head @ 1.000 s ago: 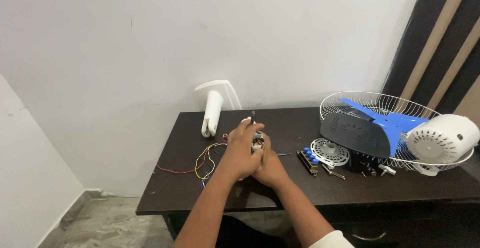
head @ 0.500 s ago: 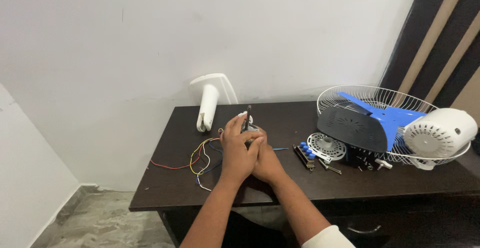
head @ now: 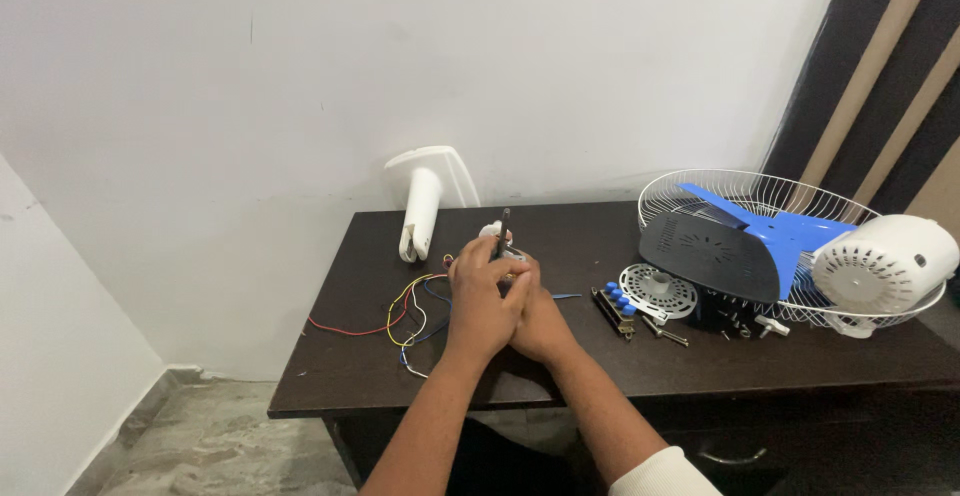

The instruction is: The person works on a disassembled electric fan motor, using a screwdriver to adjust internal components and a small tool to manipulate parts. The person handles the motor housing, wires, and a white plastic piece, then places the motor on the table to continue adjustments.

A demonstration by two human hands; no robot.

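Note:
My left hand point(head: 480, 296) and my right hand point(head: 540, 318) are pressed together over the middle of the dark brown desk point(head: 700, 366). Between them they grip a small fan motor part point(head: 500, 248) whose dark shaft sticks up above the fingers; most of it is hidden by the hands. Coloured wires point(head: 405, 316) in red, yellow and blue trail from under the hands to the left across the desk.
A white fan stand piece point(head: 425, 196) leans against the wall. To the right lie a wire fan guard point(head: 780, 216) holding a blue blade point(head: 790, 228), a black cover point(head: 712, 253), a white motor housing point(head: 885, 261), a round white grille point(head: 656, 291) and a switch strip with blue buttons point(head: 614, 306).
The hands stay clasped on the part; only the head view has shifted slightly. Nothing on the desk has moved.

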